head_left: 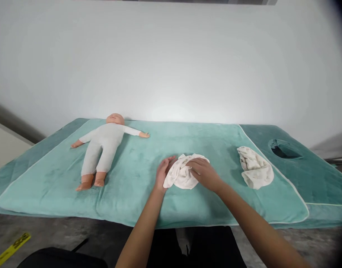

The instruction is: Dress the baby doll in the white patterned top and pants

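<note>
White wall fills the upper frame; green bed spans the lower half, lighter blanket on top. Doll's face-up, left of ctr. Crumpled cloth, lower ctr, btwn both hands; 2nd cloth at right. R hand's atop ctr cloth, fingers together, can't tell if pinching; L hand's at its left edge, fingers loosely bent.

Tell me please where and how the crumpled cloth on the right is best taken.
Come from above and left with the nearer right hand, pinching the cloth by its bunched far folds; these ridges should give a hold, whereas its near end looks smoother.
</note>
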Demonstrator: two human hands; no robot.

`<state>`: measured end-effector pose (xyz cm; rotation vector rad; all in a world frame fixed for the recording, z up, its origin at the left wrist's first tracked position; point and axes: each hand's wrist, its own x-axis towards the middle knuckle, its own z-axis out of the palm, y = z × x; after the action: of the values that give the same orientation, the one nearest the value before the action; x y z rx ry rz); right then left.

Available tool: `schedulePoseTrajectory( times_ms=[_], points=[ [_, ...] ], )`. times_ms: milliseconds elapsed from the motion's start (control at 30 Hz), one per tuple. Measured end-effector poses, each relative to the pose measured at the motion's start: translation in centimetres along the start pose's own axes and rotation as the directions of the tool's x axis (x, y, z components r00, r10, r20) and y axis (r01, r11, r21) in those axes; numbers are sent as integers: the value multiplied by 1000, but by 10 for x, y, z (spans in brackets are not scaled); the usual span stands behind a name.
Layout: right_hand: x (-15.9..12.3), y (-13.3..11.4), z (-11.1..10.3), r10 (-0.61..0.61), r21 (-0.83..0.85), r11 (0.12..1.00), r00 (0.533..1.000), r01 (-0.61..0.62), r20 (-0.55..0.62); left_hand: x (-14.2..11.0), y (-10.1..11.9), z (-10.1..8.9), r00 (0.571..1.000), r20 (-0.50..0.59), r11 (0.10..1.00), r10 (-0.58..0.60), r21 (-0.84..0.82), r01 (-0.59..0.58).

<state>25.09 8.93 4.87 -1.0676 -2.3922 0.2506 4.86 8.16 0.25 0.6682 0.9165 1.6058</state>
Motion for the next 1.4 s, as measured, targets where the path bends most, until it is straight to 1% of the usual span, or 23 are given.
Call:
schedulePoseTrajectory(
  times_ms=[33,67,100,133,167,200,267,333,367,433,533,600,667,767,833,933,1067,1133,1233,1267,1300,1333,1400],
  points=[
    [5,1,5,-12,-62,998,997,17,75,-9,7,-3,988,-81,987,129,111,-120],
    [8,3,9,-8,-121,992,991,24,135,-17,13,-5,957,-132,946,259,234,-224],
    [10,6,12,1,-172,985,984,30,177,-25,17,-8,924,-130,888,360,353,-296],
    [12,7,14,6,-212,977,980,37,199,-31,21,-9,906,-76,823,417,454,-341],
    [13,8,14,0,-236,970,979,50,205,-36,23,-8,903,21,760,429,532,-373],
    [13,7,12,-18,-242,968,981,66,194,-41,25,-5,905,146,700,400,589,-404],
    [11,0,1,-73,-201,974,987,101,143,-49,30,9,876,382,580,294,657,-481],
    [8,-12,-19,-122,-120,984,990,130,78,-58,40,28,844,480,476,240,700,-533],
    [6,-19,-32,-138,-71,987,989,141,45,-62,47,37,843,487,444,228,718,-535],
    [3,-33,-59,-143,41,989,989,144,-29,-69,64,53,849,498,431,176,737,-521],
    [6,-55,-95,-55,214,972,983,92,-172,-70,83,69,799,596,392,75,719,-574],
    [16,-67,-109,13,261,964,975,47,-223,-63,88,80,783,613,300,107,731,-613],
    [32,-73,-116,62,244,970,966,1,-250,-52,92,93,803,568,219,180,773,-596],
    [59,-73,-123,101,206,978,943,-36,-316,-37,103,118,836,504,197,217,817,-543],
    [74,-71,-130,91,182,983,931,-28,-352,-32,117,135,834,491,177,253,824,-539],
    [89,-65,-142,15,67,998,929,11,-369,-35,141,152,825,484,83,292,847,-526],
    [94,-55,-157,-99,-155,987,937,48,-334,-36,171,153,812,532,-82,239,845,-529],
    [93,-49,-162,-150,-276,958,954,76,-258,-31,181,146,787,565,-233,249,823,-517],
    [92,-46,-168,-218,-468,872,970,143,-111,-24,190,137,748,627,-517,218,724,-456],
    [92,-47,-171,-230,-509,846,970,159,-79,-23,192,136,740,643,-574,198,688,-444],
    [93,-47,-173,-235,-529,832,970,169,-60,-22,195,136,737,650,-596,183,670,-443],
    [93,-49,-176,-236,-529,831,970,172,-55,-22,198,137,739,648,-582,182,677,-450],
    [94,-51,-181,-229,-493,854,971,168,-65,-23,205,140,748,631,-470,204,733,-491]
  ],
)
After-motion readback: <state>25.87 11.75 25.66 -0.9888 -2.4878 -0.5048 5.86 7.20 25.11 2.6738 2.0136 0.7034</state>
